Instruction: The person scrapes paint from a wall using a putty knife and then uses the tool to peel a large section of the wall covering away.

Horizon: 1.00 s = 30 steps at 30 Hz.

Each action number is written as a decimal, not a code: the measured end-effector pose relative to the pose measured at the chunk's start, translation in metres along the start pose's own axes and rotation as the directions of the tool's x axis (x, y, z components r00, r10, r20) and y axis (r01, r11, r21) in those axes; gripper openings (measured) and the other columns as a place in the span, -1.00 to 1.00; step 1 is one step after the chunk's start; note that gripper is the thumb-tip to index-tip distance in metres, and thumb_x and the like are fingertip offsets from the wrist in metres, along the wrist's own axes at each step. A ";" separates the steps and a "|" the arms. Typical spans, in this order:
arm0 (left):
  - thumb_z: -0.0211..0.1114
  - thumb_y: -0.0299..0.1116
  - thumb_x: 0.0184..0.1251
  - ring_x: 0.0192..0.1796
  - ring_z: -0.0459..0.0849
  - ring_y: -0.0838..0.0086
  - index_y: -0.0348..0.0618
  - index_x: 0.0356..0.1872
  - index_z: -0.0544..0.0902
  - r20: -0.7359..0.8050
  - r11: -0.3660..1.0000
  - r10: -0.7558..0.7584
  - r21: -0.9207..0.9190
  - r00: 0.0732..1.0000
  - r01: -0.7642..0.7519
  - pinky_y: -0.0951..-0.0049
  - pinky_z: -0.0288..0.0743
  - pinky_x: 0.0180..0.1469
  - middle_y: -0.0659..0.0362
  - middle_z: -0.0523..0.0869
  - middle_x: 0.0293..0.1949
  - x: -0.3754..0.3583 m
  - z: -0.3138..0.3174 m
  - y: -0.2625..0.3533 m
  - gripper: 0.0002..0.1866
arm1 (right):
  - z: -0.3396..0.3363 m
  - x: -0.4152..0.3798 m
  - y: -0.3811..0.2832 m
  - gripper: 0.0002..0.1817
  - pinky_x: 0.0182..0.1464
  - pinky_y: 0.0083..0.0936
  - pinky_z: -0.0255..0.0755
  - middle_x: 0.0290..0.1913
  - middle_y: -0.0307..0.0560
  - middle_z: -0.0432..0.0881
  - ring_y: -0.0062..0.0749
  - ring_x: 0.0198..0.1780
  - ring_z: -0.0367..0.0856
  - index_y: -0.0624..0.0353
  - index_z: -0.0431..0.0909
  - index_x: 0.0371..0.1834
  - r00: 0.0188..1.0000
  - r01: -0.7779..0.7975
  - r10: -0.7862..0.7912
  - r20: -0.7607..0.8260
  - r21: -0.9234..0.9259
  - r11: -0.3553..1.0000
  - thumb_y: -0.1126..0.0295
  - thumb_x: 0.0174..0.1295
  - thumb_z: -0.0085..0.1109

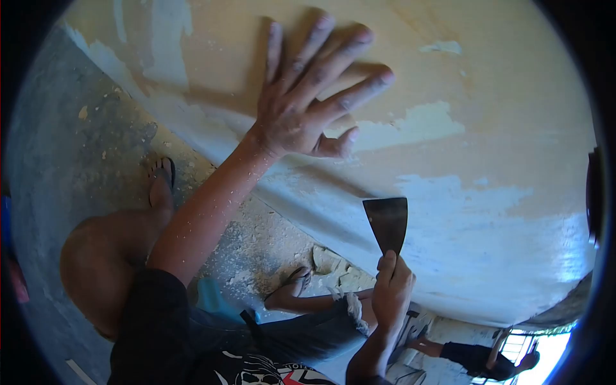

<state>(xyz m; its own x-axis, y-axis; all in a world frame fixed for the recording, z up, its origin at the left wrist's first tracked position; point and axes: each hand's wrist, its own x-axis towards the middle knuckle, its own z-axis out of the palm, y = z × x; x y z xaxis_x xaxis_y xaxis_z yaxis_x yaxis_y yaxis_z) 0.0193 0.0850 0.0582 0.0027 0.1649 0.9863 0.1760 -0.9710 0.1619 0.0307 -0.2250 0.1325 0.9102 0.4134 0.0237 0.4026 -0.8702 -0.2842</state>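
Note:
Fingers spread wide, my left hand [308, 102] lies against the yellowish wall [487, 70], holding nothing. My right hand [393, 292] is wrapped round the handle of a scraper [387, 221], lower right of the left hand. The scraper's dark, flared blade points up toward the wall, close to its surface; most of the handle is hidden in my fist. Around both hands the wall shows pale patches [417, 125] where the yellow coat is gone. White flecks cling to my left forearm.
Flakes and dust litter the concrete floor [96, 141] along the wall's foot. My bent knees and sandalled feet are on the floor. A light-blue object [215, 298] is beneath me. Another person [478, 359] is at the far lower right, near a bright barred window [516, 346].

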 end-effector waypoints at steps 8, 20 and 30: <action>-0.20 0.38 0.41 0.57 0.03 -0.06 0.28 0.41 0.42 0.006 0.981 0.151 0.119 0.989 -0.150 -0.38 -0.42 0.50 -0.03 0.29 0.48 -0.008 0.008 -0.007 -0.29 | 0.013 -0.007 -0.002 -0.61 -0.42 -0.03 0.29 -0.56 0.27 0.53 0.26 -0.49 0.52 0.30 0.50 -0.48 0.997 0.078 -0.078 -0.028 0.014 0.997 0.29 0.47 -0.11; -0.20 0.40 0.40 0.58 0.01 -0.07 0.30 0.41 0.42 0.226 0.998 -0.051 -0.033 0.973 0.060 -0.48 -0.47 0.45 -0.03 0.22 0.51 -0.003 -0.019 0.023 -0.29 | 0.029 -0.001 -0.017 -0.69 -0.42 0.00 0.32 -0.55 0.35 0.50 0.34 -0.44 0.52 0.35 0.57 -0.30 0.954 0.294 -0.295 -0.053 -0.017 0.956 0.34 0.45 -0.09; -0.22 0.33 0.47 0.59 0.00 -0.01 0.34 0.45 0.34 0.009 0.992 0.119 0.038 0.993 -0.119 -0.45 -0.46 0.47 0.03 0.26 0.50 -0.011 0.007 0.000 -0.35 | 0.018 -0.004 -0.016 -0.66 -0.42 0.00 0.32 -0.57 0.35 0.52 0.33 -0.41 0.57 0.38 0.57 -0.33 0.997 0.075 -0.074 -0.012 0.048 0.996 0.34 0.46 -0.09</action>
<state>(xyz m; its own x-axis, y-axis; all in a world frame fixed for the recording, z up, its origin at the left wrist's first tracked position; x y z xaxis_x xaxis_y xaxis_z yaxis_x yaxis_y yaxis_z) 0.0266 0.0850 0.0474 0.0325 0.0501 0.9982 0.2115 -0.9765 0.0421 0.0192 -0.2076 0.1199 0.8789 0.4736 0.0562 0.4644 -0.8230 -0.3271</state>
